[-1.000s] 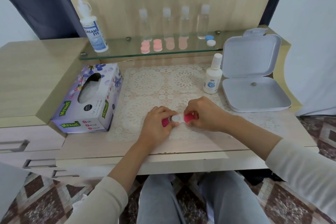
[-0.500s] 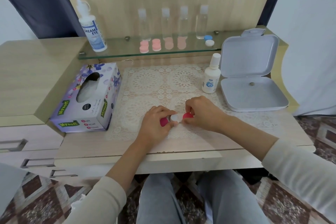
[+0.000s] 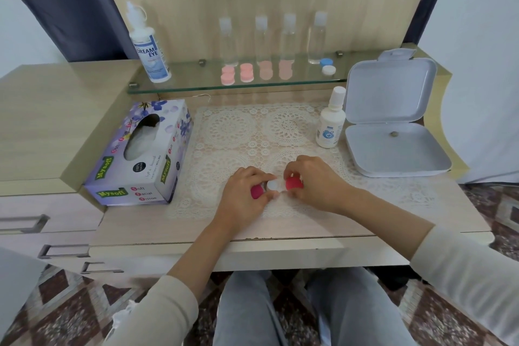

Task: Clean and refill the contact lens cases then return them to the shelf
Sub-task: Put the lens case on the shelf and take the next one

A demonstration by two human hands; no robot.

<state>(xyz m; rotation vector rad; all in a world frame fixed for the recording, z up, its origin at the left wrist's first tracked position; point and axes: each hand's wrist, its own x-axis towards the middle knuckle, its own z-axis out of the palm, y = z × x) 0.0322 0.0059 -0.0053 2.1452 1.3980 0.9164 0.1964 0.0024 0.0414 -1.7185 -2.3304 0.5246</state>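
A contact lens case (image 3: pixel 273 186) with a white body and magenta caps lies on the lace mat (image 3: pixel 241 135) near the desk's front. My left hand (image 3: pixel 244 194) grips its left end, where one magenta cap (image 3: pixel 257 192) shows under the fingers. My right hand (image 3: pixel 314 182) pinches the right magenta cap (image 3: pixel 294 184). On the glass shelf (image 3: pixel 196 84) stand several pink lens cases (image 3: pixel 245 73), a blue-and-white case (image 3: pixel 327 66) and a large solution bottle (image 3: pixel 148 45).
A tissue box (image 3: pixel 140 154) sits left of the mat. A small white dropper bottle (image 3: pixel 330 121) and an open grey plastic box (image 3: pixel 393 132) stand on the right. Several clear bottles (image 3: pixel 288 36) line the shelf's back. Drawers (image 3: pixel 25 223) are at lower left.
Both hands stay on the case. The right hand's fingers have shifted slightly on the right magenta cap, which now shows more.
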